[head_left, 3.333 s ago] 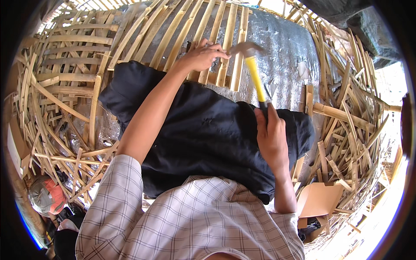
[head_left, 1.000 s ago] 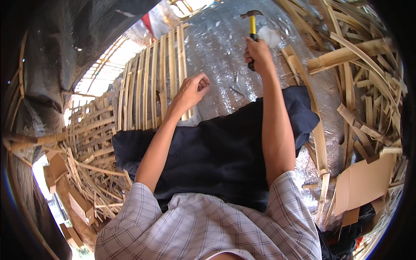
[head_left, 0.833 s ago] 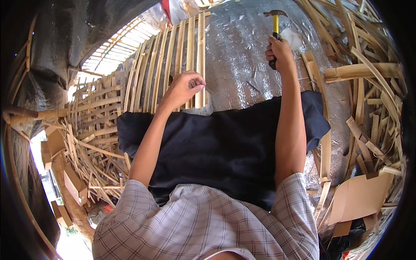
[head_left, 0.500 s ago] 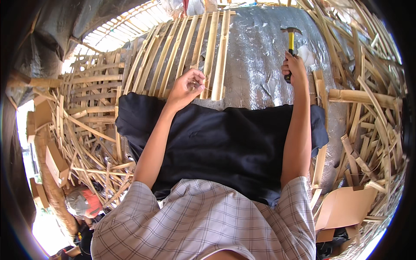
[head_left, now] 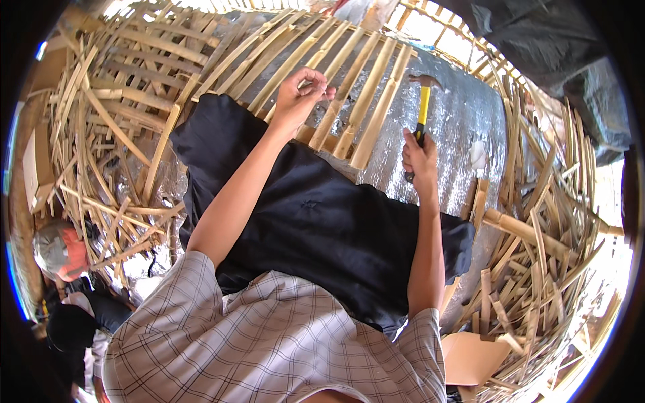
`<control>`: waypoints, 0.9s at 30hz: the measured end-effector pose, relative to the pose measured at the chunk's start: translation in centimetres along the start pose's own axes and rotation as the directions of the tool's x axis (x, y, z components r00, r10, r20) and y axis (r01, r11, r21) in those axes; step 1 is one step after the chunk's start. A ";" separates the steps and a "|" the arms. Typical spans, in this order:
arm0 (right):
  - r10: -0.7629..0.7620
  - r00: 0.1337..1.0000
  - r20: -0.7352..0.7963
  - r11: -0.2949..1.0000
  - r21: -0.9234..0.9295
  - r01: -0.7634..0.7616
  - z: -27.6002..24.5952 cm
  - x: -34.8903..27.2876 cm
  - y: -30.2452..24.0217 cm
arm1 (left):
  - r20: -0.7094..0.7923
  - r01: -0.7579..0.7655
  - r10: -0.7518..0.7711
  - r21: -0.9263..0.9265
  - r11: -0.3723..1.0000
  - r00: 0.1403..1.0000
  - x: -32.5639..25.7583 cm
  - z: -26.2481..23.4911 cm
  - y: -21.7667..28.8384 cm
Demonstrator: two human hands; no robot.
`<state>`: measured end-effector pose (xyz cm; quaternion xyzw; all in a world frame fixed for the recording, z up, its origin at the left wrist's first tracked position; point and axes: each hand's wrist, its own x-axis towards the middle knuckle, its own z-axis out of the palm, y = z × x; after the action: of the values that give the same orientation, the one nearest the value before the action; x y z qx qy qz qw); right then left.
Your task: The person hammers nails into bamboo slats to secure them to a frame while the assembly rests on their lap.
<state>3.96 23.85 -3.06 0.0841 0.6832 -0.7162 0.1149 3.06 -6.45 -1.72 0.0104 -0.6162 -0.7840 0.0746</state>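
Note:
My right hand (head_left: 420, 161) is wrapped around the black grip of a claw hammer (head_left: 424, 107) with a yellow shaft. The hammer's head points away from me, above a silvery sheet (head_left: 449, 121). Fingers pinched, my left hand (head_left: 299, 101) is over a row of bamboo slats (head_left: 359, 101); whatever is between the fingertips is too small to make out. The slats lie side by side, nailed or resting across a crosspiece at the far end; which one I cannot tell. Black cloth (head_left: 302, 215) covers my lap, right up to the near slat ends.
Loose bamboo strips (head_left: 537, 269) are heaped on the right, and more strips (head_left: 101, 154) form a lattice and pile at left. Cardboard (head_left: 474, 356) lies at lower right. At lower left, another person in a cap (head_left: 60, 248) and someone in dark headwear (head_left: 70, 327) are close by.
My view has turned, so the slats now slant to the right. The hammer has come nearer the slats and my left hand. Both hands keep their grips.

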 end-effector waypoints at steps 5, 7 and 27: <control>0.047 0.998 0.037 0.992 -0.119 -0.042 2.0 -0.2 0.8 | -0.286 -0.324 0.328 0.062 0.944 0.901 1.6 -3.5 3.6; 0.037 0.999 0.030 0.979 -0.200 -0.030 1.9 0.0 1.2 | -0.318 -0.397 0.428 0.159 0.904 0.846 1.8 -5.1 4.8; 0.108 0.993 -0.035 0.967 -0.228 -0.114 1.8 0.6 1.5 | -0.007 -0.053 0.053 -0.126 0.991 0.999 1.3 -2.6 3.2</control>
<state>3.85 21.96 -4.60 0.1163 0.7570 -0.6237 0.1562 2.44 -9.88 0.89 -0.0092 -0.5654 -0.8190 0.0972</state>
